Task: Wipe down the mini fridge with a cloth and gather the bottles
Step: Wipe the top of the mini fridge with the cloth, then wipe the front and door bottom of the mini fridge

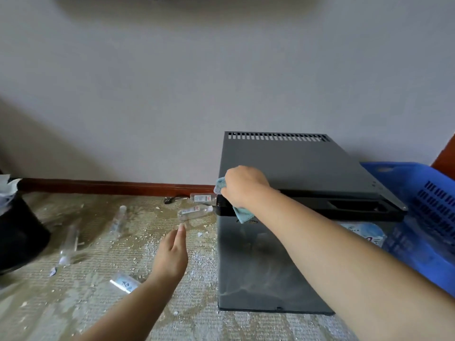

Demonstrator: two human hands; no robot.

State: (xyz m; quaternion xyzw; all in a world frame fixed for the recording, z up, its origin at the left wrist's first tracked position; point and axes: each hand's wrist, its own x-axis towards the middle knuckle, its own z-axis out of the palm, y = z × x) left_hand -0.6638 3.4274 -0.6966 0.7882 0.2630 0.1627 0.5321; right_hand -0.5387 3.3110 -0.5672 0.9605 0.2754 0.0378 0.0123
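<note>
Mini fridge stands on the carpet, its front left corner under the blue cloth gripped in the right hand, fingers curled; left hand, fingers straight and empty, hovers near a bottle.

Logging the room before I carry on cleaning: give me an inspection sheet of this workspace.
Surface: carpet, stained.
Job's things: mini fridge near the wall; cloth at its top front corner; several bottles lying on the carpet.
Clutter: white crumbs scattered over the carpet.
Hands: right hand grips the cloth; left hand open, holding nothing.
Cables: black plug on the floor by the baseboard.
Surroundings: blue basket right of the fridge; black bin at left.
</note>
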